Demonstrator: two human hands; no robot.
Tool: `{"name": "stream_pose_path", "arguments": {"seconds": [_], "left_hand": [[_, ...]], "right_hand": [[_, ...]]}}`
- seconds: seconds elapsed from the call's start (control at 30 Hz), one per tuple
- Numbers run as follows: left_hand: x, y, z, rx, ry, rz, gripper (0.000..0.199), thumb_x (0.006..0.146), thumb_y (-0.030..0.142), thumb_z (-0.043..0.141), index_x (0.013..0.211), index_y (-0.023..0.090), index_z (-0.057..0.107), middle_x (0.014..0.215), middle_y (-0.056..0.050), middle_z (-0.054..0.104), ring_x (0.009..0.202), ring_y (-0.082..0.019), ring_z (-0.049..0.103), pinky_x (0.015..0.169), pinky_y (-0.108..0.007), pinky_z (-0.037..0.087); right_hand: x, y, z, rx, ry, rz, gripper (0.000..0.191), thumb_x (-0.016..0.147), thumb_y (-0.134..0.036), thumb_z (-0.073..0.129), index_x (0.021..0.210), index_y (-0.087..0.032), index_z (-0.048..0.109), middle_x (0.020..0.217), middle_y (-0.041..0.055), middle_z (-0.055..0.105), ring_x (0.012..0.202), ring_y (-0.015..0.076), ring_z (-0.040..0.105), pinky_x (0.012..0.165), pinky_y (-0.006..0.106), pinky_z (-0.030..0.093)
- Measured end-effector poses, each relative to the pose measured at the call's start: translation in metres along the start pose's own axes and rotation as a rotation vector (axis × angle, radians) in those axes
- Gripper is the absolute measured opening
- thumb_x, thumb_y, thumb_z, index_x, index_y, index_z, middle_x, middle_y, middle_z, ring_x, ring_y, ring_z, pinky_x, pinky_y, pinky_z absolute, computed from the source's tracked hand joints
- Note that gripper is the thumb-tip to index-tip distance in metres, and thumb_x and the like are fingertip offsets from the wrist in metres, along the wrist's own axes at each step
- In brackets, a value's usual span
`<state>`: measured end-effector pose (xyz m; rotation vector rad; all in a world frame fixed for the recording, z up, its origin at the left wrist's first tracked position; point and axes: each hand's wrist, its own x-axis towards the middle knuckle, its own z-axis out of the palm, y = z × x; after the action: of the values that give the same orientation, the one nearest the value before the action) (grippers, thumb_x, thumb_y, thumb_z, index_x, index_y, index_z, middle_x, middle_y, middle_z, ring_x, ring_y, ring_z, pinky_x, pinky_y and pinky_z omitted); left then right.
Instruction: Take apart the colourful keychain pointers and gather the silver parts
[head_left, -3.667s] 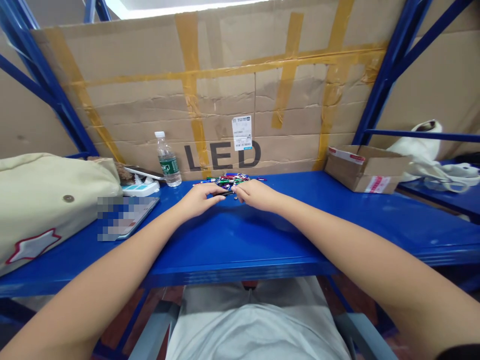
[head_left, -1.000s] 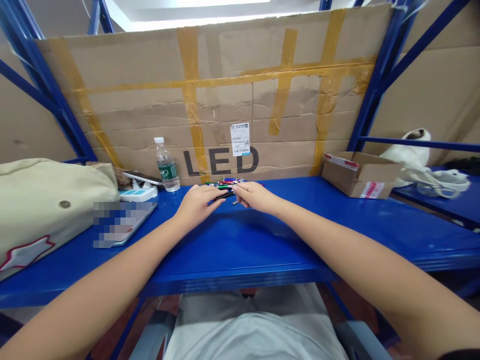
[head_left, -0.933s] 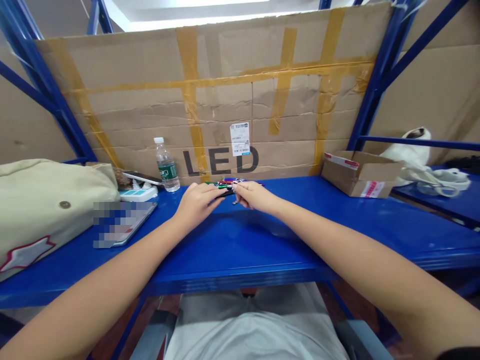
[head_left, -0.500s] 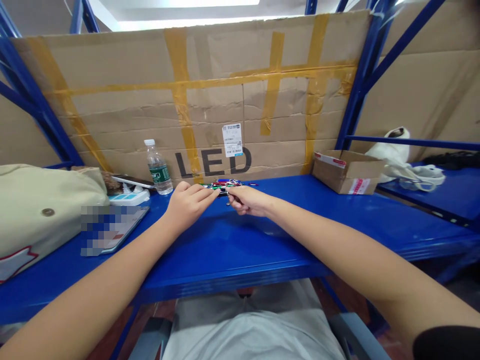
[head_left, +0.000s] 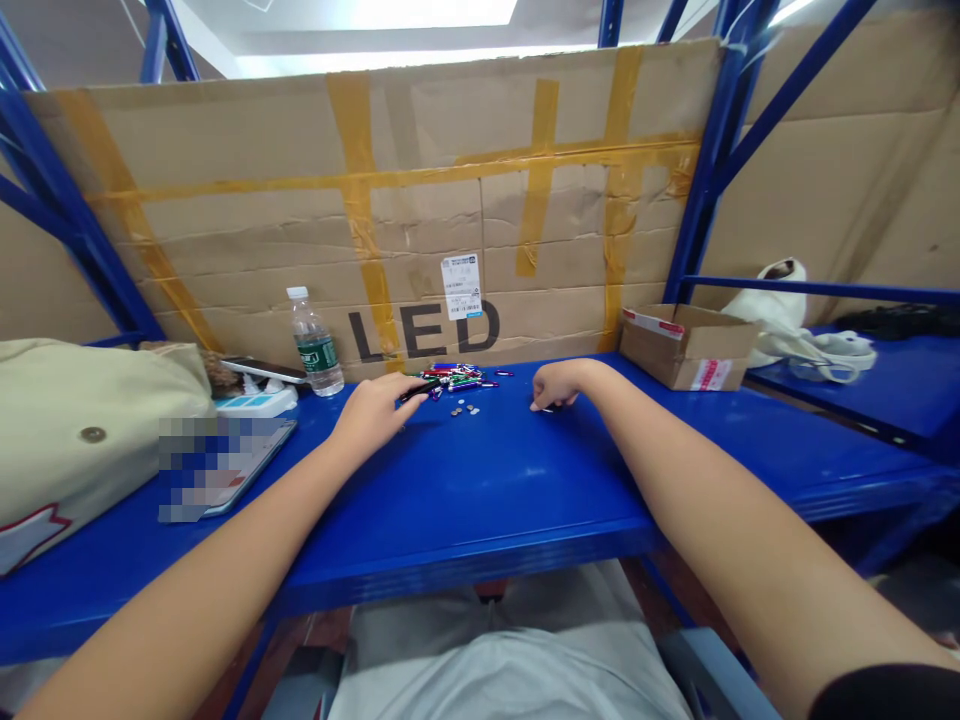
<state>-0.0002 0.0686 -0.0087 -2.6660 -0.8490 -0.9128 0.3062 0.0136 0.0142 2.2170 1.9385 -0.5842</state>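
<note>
My left hand is closed with thumb and fingers around a dark slim object, whose kind I cannot make out. Just beyond it lies a pile of small shiny tube-like pieces in red, green, blue and purple. Several small round coin-like discs are scattered on the blue tabletop in front of the pile. To the right of these, my right hand is low over the table, fingers curled down. Something small, dark and pale shows under its fingertips, too small to name.
A water bottle stands behind my left hand. Further left are a white power strip, a phone-like slab and a cream bag. An open cardboard box sits at the right; a tall cardboard sheet closes the back.
My hands were together at the pile and have parted. The right hand has moved to the right and down to the tabletop; the left keeps the dark object. The discs now show.
</note>
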Motion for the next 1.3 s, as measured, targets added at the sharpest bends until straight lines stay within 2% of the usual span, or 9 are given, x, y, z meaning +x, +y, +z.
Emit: {"name": "stream_pose_path", "arguments": {"seconds": [0.17, 0.27, 0.4, 0.47, 0.57, 0.73, 0.9, 1.1, 1.3], "left_hand": [[0.001, 0.005, 0.001, -0.069, -0.062, 0.033, 0.032, 0.088, 0.037, 0.051, 0.108, 0.02, 0.068, 0.107, -0.006, 0.069, 0.1, -0.023, 0.063, 0.089, -0.035, 0.048], [0.001, 0.007, 0.001, -0.093, -0.068, 0.038, 0.033, 0.088, 0.037, 0.051, 0.108, 0.018, 0.068, 0.107, -0.007, 0.069, 0.1, -0.023, 0.063, 0.089, -0.037, 0.047], [0.001, 0.006, 0.0, -0.103, -0.084, 0.043, 0.034, 0.087, 0.039, 0.051, 0.108, 0.017, 0.068, 0.106, -0.008, 0.07, 0.098, -0.024, 0.063, 0.088, -0.036, 0.048], [0.001, 0.005, 0.0, -0.102, -0.091, 0.041, 0.035, 0.087, 0.04, 0.051, 0.108, 0.017, 0.068, 0.105, -0.008, 0.07, 0.098, -0.024, 0.063, 0.087, -0.036, 0.048], [0.001, 0.005, 0.0, -0.105, -0.102, 0.036, 0.035, 0.087, 0.04, 0.051, 0.108, 0.018, 0.068, 0.105, -0.008, 0.07, 0.098, -0.024, 0.063, 0.087, -0.036, 0.048], [0.002, 0.006, -0.002, -0.12, -0.128, 0.055, 0.033, 0.087, 0.038, 0.051, 0.109, 0.02, 0.068, 0.107, -0.006, 0.07, 0.099, -0.023, 0.063, 0.087, -0.036, 0.048], [0.002, 0.008, -0.004, -0.098, -0.147, 0.054, 0.03, 0.087, 0.036, 0.051, 0.107, 0.021, 0.068, 0.107, -0.005, 0.07, 0.1, -0.023, 0.063, 0.087, -0.036, 0.048], [0.001, 0.004, -0.001, -0.104, -0.12, 0.063, 0.033, 0.088, 0.039, 0.05, 0.109, 0.019, 0.067, 0.108, -0.006, 0.07, 0.1, -0.022, 0.063, 0.089, -0.035, 0.048], [0.002, 0.005, -0.003, -0.088, -0.144, 0.086, 0.035, 0.088, 0.039, 0.049, 0.11, 0.019, 0.067, 0.107, -0.006, 0.07, 0.098, -0.022, 0.063, 0.087, -0.035, 0.049]], "right_hand": [[0.0, -0.01, 0.001, 0.002, -0.025, -0.083, 0.028, 0.079, -0.043, 0.062, 0.08, -0.014, 0.06, 0.071, 0.0028, 0.056, 0.061, 0.0118, 0.051, 0.053, 0.023, 0.042], [-0.008, -0.012, -0.004, -0.036, 0.005, -0.015, 0.041, 0.074, -0.053, 0.064, 0.083, -0.014, 0.06, 0.078, 0.0059, 0.06, 0.068, 0.0163, 0.057, 0.056, 0.027, 0.045], [-0.024, -0.011, -0.01, -0.046, -0.159, 0.04, 0.05, 0.058, -0.058, 0.074, 0.083, -0.015, 0.063, 0.085, 0.0079, 0.064, 0.079, 0.0218, 0.061, 0.061, 0.031, 0.048], [-0.03, -0.012, -0.012, -0.025, -0.235, 0.004, 0.052, 0.054, -0.058, 0.076, 0.082, -0.016, 0.065, 0.086, 0.0073, 0.065, 0.084, 0.0227, 0.062, 0.063, 0.031, 0.048], [-0.036, -0.017, -0.011, -0.031, -0.273, -0.068, 0.053, 0.052, -0.058, 0.077, 0.083, -0.016, 0.066, 0.086, 0.0067, 0.066, 0.087, 0.0234, 0.062, 0.065, 0.031, 0.048], [-0.041, -0.016, -0.011, -0.067, -0.246, -0.016, 0.05, 0.049, -0.056, 0.078, 0.077, -0.016, 0.066, 0.081, 0.007, 0.066, 0.083, 0.0252, 0.063, 0.064, 0.033, 0.048], [-0.052, -0.007, -0.013, -0.004, -0.21, 0.018, 0.044, 0.052, -0.049, 0.079, 0.077, -0.015, 0.065, 0.08, 0.0057, 0.066, 0.083, 0.024, 0.062, 0.065, 0.032, 0.048], [-0.069, -0.01, -0.005, -0.038, -0.133, 0.026, 0.035, 0.059, -0.043, 0.076, 0.079, -0.016, 0.067, 0.075, 0.0048, 0.064, 0.077, 0.0221, 0.062, 0.062, 0.031, 0.047], [-0.057, -0.018, 0.007, -0.083, -0.14, 0.018, 0.035, 0.061, -0.04, 0.076, 0.082, -0.015, 0.066, 0.075, 0.0054, 0.064, 0.074, 0.0206, 0.061, 0.06, 0.029, 0.047]]}}
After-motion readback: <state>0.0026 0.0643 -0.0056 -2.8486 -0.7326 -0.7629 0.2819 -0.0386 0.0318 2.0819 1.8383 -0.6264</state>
